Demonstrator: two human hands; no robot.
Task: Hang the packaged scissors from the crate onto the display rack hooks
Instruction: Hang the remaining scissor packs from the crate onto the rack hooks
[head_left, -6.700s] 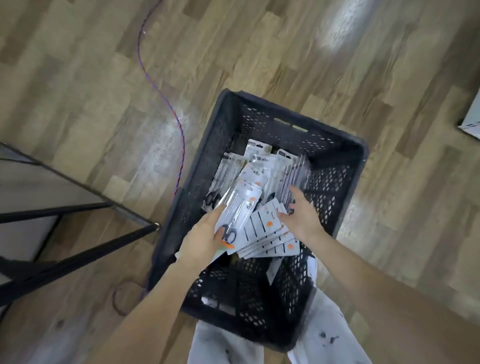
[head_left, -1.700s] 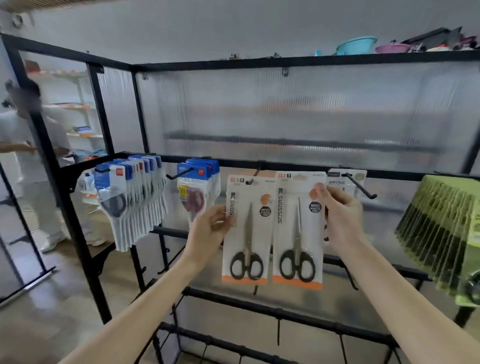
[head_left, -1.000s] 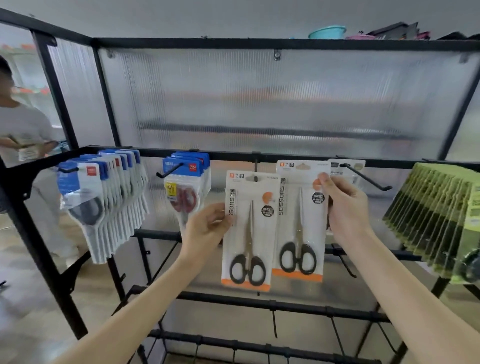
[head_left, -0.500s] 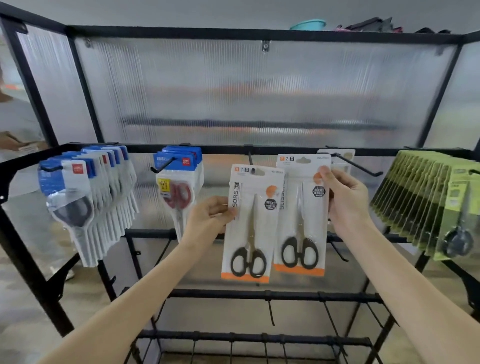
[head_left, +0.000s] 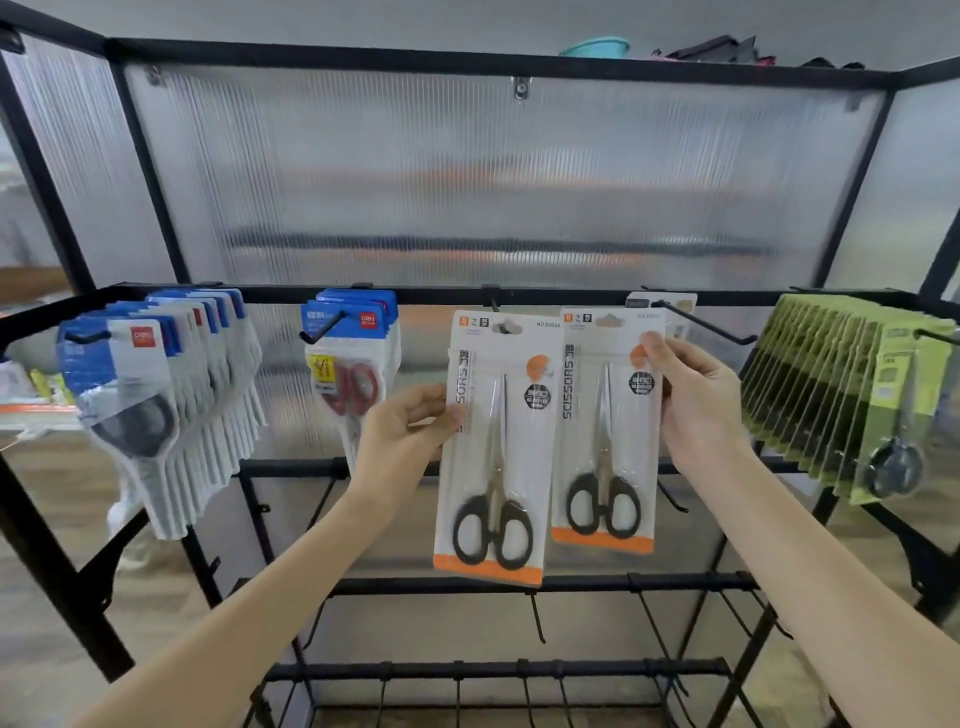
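White scissors pack (head_left: 496, 447) pinched in left hand (head_left: 400, 441), another (head_left: 605, 431) in right hand (head_left: 698, 400); hook hidden.

Two bare forearms reach up from the lower corners, sleeveless as far as the frame shows. The left hand (head_left: 402, 441) and right hand (head_left: 698, 410) wear nothing (no gloves, rings, watch or wristbands).

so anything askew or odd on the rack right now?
Mostly tidy. The pack in the left hand, the left scissors pack, tilts slightly and sits lower than the right scissors pack held by the right hand.
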